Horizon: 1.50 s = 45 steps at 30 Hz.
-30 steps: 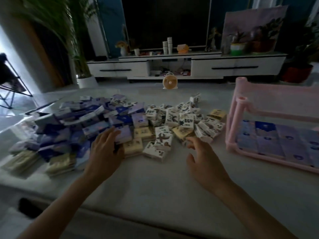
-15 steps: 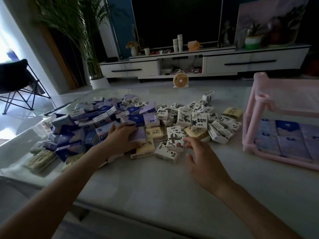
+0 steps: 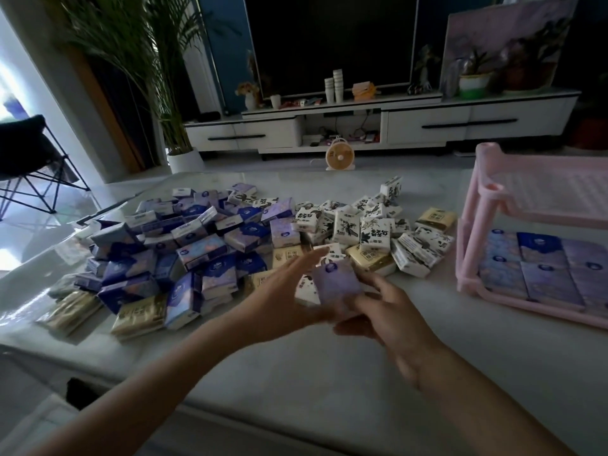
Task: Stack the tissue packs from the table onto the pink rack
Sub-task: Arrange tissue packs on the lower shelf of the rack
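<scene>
Purple pack (image 3: 335,284) held just clear of pile (image 3: 230,245), above near table (image 3: 329,373): left hand (image 3: 283,301) fingers straight, propping it; right hand (image 3: 388,311) pinching it, likely handover since pink rack (image 3: 467,245) stands right.

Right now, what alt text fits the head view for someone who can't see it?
A purple tissue pack sits between the left hand and right hand above a white table; blur hides which grips it. A heap of packs lies behind, and the pink rack at right holds purple packs on its lower shelf.
</scene>
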Each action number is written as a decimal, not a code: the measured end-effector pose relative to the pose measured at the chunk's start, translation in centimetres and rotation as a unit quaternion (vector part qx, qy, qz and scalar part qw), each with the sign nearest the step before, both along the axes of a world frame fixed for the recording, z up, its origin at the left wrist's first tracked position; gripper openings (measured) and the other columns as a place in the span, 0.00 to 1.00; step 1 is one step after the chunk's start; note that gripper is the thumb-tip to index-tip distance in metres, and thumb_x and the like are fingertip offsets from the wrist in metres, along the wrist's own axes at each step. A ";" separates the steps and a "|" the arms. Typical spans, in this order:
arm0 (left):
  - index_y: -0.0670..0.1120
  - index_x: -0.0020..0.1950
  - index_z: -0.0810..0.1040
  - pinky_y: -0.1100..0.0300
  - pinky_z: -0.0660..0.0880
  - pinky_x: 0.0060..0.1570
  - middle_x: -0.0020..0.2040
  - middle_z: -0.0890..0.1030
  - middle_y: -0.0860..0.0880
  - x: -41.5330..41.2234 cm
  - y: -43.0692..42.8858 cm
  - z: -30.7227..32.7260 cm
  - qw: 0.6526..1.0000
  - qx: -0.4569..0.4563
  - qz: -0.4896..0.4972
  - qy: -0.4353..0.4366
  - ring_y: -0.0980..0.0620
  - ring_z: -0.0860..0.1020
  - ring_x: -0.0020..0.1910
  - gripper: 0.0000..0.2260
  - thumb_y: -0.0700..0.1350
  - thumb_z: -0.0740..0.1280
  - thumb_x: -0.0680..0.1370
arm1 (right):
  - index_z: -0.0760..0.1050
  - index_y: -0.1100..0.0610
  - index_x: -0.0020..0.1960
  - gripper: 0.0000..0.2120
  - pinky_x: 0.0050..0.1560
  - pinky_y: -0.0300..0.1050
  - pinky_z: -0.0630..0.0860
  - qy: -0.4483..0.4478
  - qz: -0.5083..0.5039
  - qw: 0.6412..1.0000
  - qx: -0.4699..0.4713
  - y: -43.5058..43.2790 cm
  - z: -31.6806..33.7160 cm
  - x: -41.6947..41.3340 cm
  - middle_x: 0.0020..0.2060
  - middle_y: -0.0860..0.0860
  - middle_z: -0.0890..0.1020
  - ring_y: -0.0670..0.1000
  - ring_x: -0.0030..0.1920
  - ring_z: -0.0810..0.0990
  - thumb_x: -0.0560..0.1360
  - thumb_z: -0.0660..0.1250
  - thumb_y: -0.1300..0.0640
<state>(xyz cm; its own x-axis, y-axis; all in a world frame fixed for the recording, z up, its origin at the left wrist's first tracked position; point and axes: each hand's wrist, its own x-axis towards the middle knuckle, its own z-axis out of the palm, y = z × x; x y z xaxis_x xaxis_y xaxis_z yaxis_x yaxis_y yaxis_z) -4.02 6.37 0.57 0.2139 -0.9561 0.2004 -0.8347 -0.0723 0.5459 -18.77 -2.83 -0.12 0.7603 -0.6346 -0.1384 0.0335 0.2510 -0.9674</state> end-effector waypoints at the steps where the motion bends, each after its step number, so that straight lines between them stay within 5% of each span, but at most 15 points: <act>1: 0.55 0.71 0.59 0.56 0.73 0.60 0.67 0.67 0.55 1.2 0.2 -0.2 0.998 0.021 0.050 0.017 0.55 0.70 0.63 0.38 0.66 0.64 0.65 | 0.72 0.49 0.51 0.12 0.35 0.44 0.81 0.003 -0.017 1.000 0.003 -0.3 -0.2 -0.1 0.45 0.55 0.83 0.52 0.38 0.83 0.75 0.64 0.66; 5: 0.52 0.75 0.55 0.44 0.48 0.72 0.75 0.55 0.49 9.1 2.7 -0.9 0.938 0.069 0.278 -0.194 0.46 0.52 0.74 0.33 0.60 0.64 0.74 | 0.75 0.54 0.50 0.10 0.33 0.43 0.80 0.003 -0.039 0.999 0.010 -1.3 -0.3 -0.3 0.39 0.55 0.83 0.49 0.34 0.81 0.74 0.63 0.67; 9: 0.45 0.73 0.60 0.46 0.59 0.68 0.72 0.61 0.42 12.9 4.9 -1.5 0.919 0.074 0.367 -0.127 0.41 0.59 0.70 0.27 0.53 0.62 0.77 | 0.74 0.58 0.58 0.14 0.37 0.45 0.81 0.025 -0.036 0.999 -0.004 -1.4 -0.6 -0.6 0.42 0.56 0.83 0.50 0.35 0.81 0.73 0.64 0.67; 15: 0.47 0.72 0.61 0.48 0.66 0.63 0.70 0.66 0.40 14.1 4.5 -1.5 0.905 0.111 0.393 -0.121 0.37 0.67 0.65 0.26 0.53 0.61 0.77 | 0.73 0.57 0.58 0.14 0.37 0.45 0.81 0.042 -0.051 0.998 -0.003 -1.4 -0.8 -1.3 0.41 0.56 0.83 0.51 0.35 0.82 0.74 0.63 0.66; 19: 0.47 0.72 0.64 0.44 0.65 0.61 0.68 0.68 0.38 11.5 4.5 -1.0 0.871 0.088 0.429 -0.223 0.36 0.65 0.63 0.26 0.53 0.64 0.76 | 0.73 0.54 0.56 0.13 0.37 0.40 0.77 0.058 -0.072 0.995 -0.032 -1.6 -0.4 -2.8 0.43 0.53 0.83 0.50 0.39 0.80 0.73 0.65 0.65; 25: 0.41 0.65 0.72 0.45 0.72 0.46 0.56 0.76 0.35 1.5 1.8 0.3 0.928 -0.110 0.248 -0.255 0.36 0.73 0.51 0.25 0.51 0.65 0.71 | 0.73 0.52 0.56 0.11 0.33 0.39 0.72 0.081 -0.132 0.987 -0.053 -3.5 0.6 -6.6 0.39 0.51 0.81 0.48 0.35 0.77 0.74 0.64 0.61; 32: 0.49 0.65 0.73 0.57 0.77 0.48 0.56 0.77 0.49 -14.1 -7.5 -2.2 0.983 -0.169 -0.001 -0.069 0.51 0.75 0.52 0.24 0.58 0.60 0.72 | 0.71 0.54 0.39 0.09 0.17 0.32 0.60 0.051 -0.316 0.947 0.006 -8.2 1.7 -12.7 0.18 0.47 0.72 0.43 0.18 0.66 0.76 0.59 0.62; 37: 0.44 0.61 0.76 0.55 0.77 0.48 0.55 0.78 0.45 -19.3 -14.9 -3.6 0.979 -0.204 0.006 -0.028 0.45 0.77 0.52 0.22 0.55 0.58 0.73 | 0.68 0.54 0.37 0.10 0.15 0.30 0.58 0.038 -0.446 0.894 0.025 -12.0 1.3 -16.1 0.23 0.51 0.74 0.41 0.14 0.66 0.75 0.58 0.64; 42: 0.41 0.57 0.77 0.54 0.76 0.40 0.52 0.79 0.41 -20.1 -21.1 -3.9 0.975 -0.164 0.089 -0.123 0.40 0.78 0.47 0.18 0.51 0.60 0.73 | 0.72 0.53 0.40 0.09 0.17 0.32 0.63 0.088 -0.493 0.862 -0.082 -15.7 -0.4 -16.7 0.26 0.53 0.75 0.44 0.16 0.68 0.76 0.58 0.62; 45: 0.41 0.67 0.67 0.51 0.71 0.52 0.65 0.70 0.39 -19.8 -23.8 -4.4 0.980 -0.052 0.159 -0.107 0.40 0.72 0.61 0.22 0.53 0.57 0.78 | 0.75 0.54 0.45 0.07 0.27 0.43 0.75 0.138 -0.465 0.861 -0.153 -17.6 -1.0 -15.7 0.33 0.57 0.80 0.52 0.24 0.75 0.74 0.60 0.54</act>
